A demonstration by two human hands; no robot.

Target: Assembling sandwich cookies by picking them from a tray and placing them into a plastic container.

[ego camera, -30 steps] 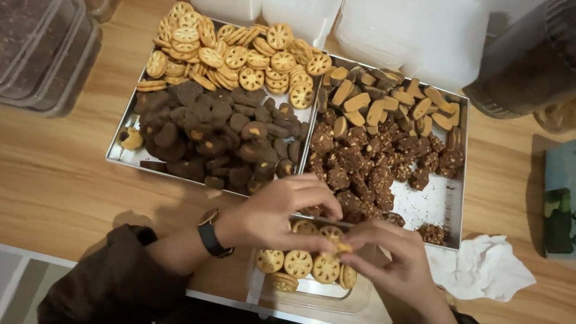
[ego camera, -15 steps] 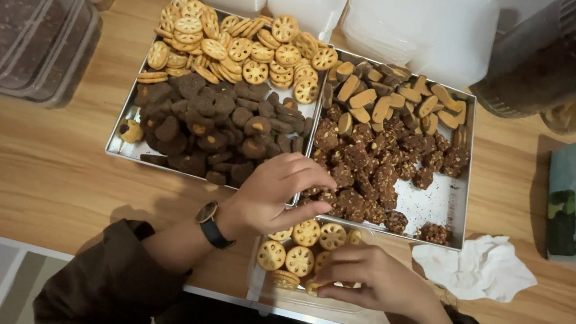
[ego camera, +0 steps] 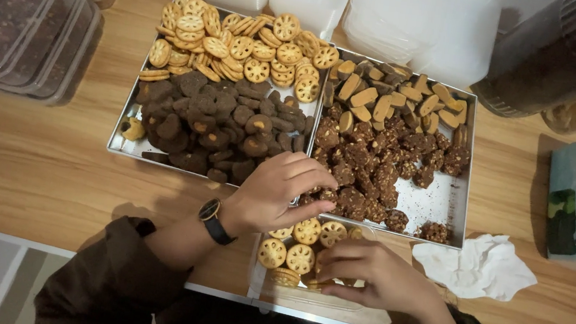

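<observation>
Nearest the body: clear plastic container [ego camera: 266, 284] at the tabletop [ego camera: 31, 167] edge, holding round golden lattice cookies [ego camera: 300, 257]. Right hand [ego camera: 380, 279] rests over the container's right side, fingers curled around a cookie there. Left hand [ego camera: 277, 194], with a black wristwatch [ego camera: 213, 219], reaches past the container to the near edge of the right metal tray [ego camera: 444, 203]; fingers bent, tips pinched down among dark nut-studded cookies [ego camera: 364, 171]. Crumpled white tissue [ego camera: 476, 266] just right of the tray. Farther: left metal tray [ego camera: 118, 145] with dark chocolate cookies [ego camera: 211, 131] and more lattice rounds behind. Far left, stacked lidded tubs [ego camera: 20, 19].
</observation>
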